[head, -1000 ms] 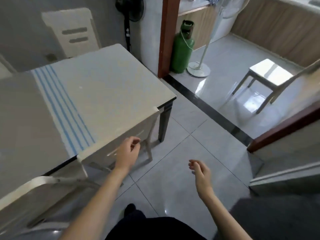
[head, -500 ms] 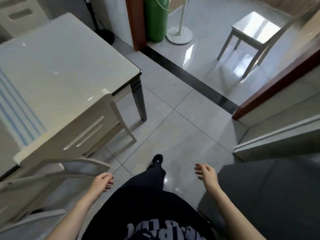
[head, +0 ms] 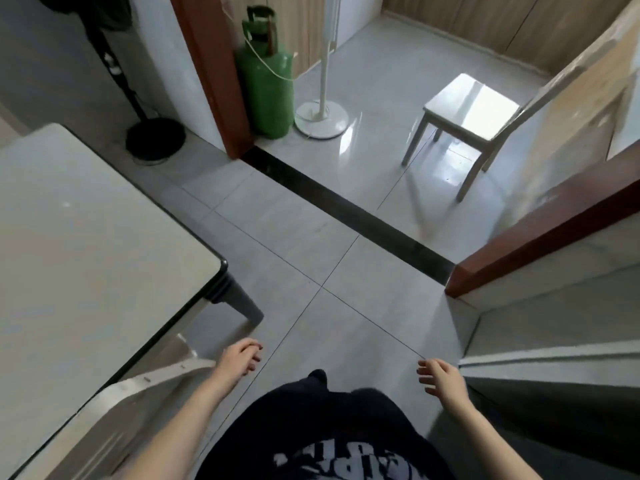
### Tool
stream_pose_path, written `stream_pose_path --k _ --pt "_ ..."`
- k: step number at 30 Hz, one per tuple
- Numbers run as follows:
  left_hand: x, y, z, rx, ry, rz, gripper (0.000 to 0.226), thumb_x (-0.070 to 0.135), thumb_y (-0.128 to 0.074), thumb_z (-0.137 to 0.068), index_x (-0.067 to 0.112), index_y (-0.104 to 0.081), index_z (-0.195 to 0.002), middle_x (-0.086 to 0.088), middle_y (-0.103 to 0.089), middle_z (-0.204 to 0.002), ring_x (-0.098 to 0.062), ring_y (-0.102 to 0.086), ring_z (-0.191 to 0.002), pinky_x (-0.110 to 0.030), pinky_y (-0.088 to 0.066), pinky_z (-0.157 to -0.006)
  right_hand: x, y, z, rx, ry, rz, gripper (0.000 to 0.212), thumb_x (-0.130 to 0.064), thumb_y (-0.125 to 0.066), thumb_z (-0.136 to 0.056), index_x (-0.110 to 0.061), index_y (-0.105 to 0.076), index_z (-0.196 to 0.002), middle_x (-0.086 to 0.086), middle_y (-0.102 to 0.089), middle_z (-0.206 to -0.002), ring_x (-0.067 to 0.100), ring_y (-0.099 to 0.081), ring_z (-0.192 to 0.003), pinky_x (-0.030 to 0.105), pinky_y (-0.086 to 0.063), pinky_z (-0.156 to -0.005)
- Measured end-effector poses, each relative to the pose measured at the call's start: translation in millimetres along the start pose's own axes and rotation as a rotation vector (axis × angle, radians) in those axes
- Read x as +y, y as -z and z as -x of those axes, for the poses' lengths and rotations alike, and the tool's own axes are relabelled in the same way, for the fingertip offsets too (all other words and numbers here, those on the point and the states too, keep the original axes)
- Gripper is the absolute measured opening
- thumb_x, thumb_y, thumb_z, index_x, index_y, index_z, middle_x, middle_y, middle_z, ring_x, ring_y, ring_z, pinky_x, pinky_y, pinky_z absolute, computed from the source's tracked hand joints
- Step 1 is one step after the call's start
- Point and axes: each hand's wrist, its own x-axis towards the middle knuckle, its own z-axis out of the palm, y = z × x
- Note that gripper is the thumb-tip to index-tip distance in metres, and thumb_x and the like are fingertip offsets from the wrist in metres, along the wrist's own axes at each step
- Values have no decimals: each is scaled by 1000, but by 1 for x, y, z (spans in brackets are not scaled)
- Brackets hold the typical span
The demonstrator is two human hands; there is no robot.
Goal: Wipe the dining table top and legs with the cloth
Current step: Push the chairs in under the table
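The dining table (head: 86,258) fills the left side, with a pale glossy top, a dark rim and one grey leg (head: 239,303) at its near right corner. No cloth shows in this view. My left hand (head: 239,356) hangs just below that corner, beside the top rail of a white chair (head: 152,379), holding nothing, fingers loosely curled. My right hand (head: 438,375) hovers over the floor tiles at the lower right, empty, with its fingers apart.
A green gas cylinder (head: 266,84) and a white fan stand (head: 322,116) sit by the brown door frame (head: 214,74). A black fan base (head: 156,138) stands behind the table. A white chair (head: 471,112) stands in the far room. A dark sofa (head: 554,420) lies at my right.
My left hand let go of the chair back at the table and dropped to my side. The view swung right, so the striped part of the table top left the frame.
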Motion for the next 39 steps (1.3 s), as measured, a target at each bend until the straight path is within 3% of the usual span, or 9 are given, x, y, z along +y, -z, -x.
stream_pose_path --k 4,7,14,19,26,28,31,34,39 --pt "95 -25 -49 -55 -73 -1 23 2 -42 -97 8 -60 -83 -7 -54 -71 -15 -43 -55 -14 -29 -43 -40 23 -43 35 -62 -24 20 -10 -49 -95 -2 -66 -90 17 -66 -89 29 -60 -77 33 -44 -67" --pt "134 -47 -78 -36 -74 38 25 5 -45 -96 12 -63 -81 -6 -59 -74 -18 -49 -59 -20 -36 -51 -81 34 -88 33 -78 -14 20 -10 -49 -96 -2 -67 -91 19 -68 -92 33 -62 -80 33 -46 -67" --pt "176 -62 -127 191 131 222 21 8 -45 -96 6 -65 -89 -12 -61 -79 -20 -53 -62 -26 -40 -56 -256 25 -228 -138 56 181 19 -5 -49 -94 1 -66 -88 16 -64 -78 31 -62 -71 33 -43 -63" --pt "199 -64 -127 393 267 474 21 11 -45 -98 2 -63 -93 -16 -62 -81 -24 -57 -64 -29 -42 -58 -388 -31 -296 -347 218 452 19 -9 -53 -92 -3 -67 -81 15 -65 -73 24 -60 -62 30 -44 -57" --pt "221 -69 -141 526 489 873 24 13 -42 -99 -1 -61 -91 -16 -59 -80 -22 -56 -60 -28 -39 -60 -503 -155 -336 -559 363 637 19 -12 -54 -94 -6 -70 -87 12 -70 -78 24 -66 -70 38 -53 -69" --pt "228 -58 -160 540 512 930 23 14 -43 -99 -1 -60 -97 -17 -60 -86 -27 -54 -67 -28 -40 -60 -528 -192 -348 -571 369 652 18 -13 -54 -94 -6 -70 -87 13 -70 -80 26 -66 -71 38 -54 -70" --pt "250 -18 -198 544 526 1012 21 15 -43 -98 3 -60 -93 -15 -60 -86 -28 -54 -70 -28 -41 -60 -560 -235 -365 -556 369 675 18 -13 -54 -95 -7 -69 -86 14 -71 -83 28 -67 -74 38 -53 -68" --pt "273 39 -238 537 460 1037 22 15 -43 -98 5 -61 -89 -14 -59 -82 -22 -58 -60 -25 -43 -53 -593 -263 -381 -493 357 664 18 -14 -55 -94 -5 -69 -87 13 -70 -82 27 -66 -71 36 -52 -66" --pt "326 144 -303 631 339 1011 15 14 -49 -96 8 -60 -88 -8 -61 -76 -12 -58 -52 -21 -45 -49 -655 -313 -406 -433 320 664 18 -21 -57 -93 -10 -70 -86 12 -71 -87 33 -70 -81 49 -56 -82"
